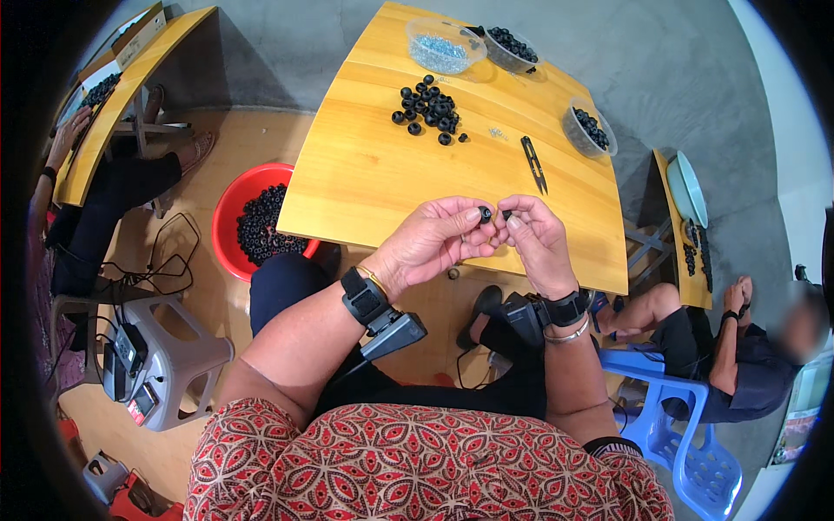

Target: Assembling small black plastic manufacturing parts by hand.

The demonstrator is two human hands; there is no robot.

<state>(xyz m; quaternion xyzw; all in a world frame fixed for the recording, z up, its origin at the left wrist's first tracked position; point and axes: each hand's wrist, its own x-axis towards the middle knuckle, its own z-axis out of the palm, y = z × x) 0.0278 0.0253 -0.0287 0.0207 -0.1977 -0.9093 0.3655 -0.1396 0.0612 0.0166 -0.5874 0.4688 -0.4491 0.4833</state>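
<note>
Over the near edge of the wooden table (347, 187), both of my hands are raised close together. My left hand (434, 234) pinches a round black bead (485, 214) between thumb and fingertips. Beside it, my right hand (539, 239) is closed in a pinch on a smaller black piece (507, 214), too small to tell its kind. A loose pile of black beads (432, 108) lies farther back on the table. Black thread snips (533, 165) rest to the right of the pile, and a few tiny clear beads (497, 133) are scattered between them.
At the table's back stand a tub of clear beads (439, 54) and a tub of black beads (511, 50); another tub (591, 128) sits right. A red basin (228, 221) of black beads is on the floor, left. People sit at both sides, near grey (165, 339) and blue (669, 391) plastic seats.
</note>
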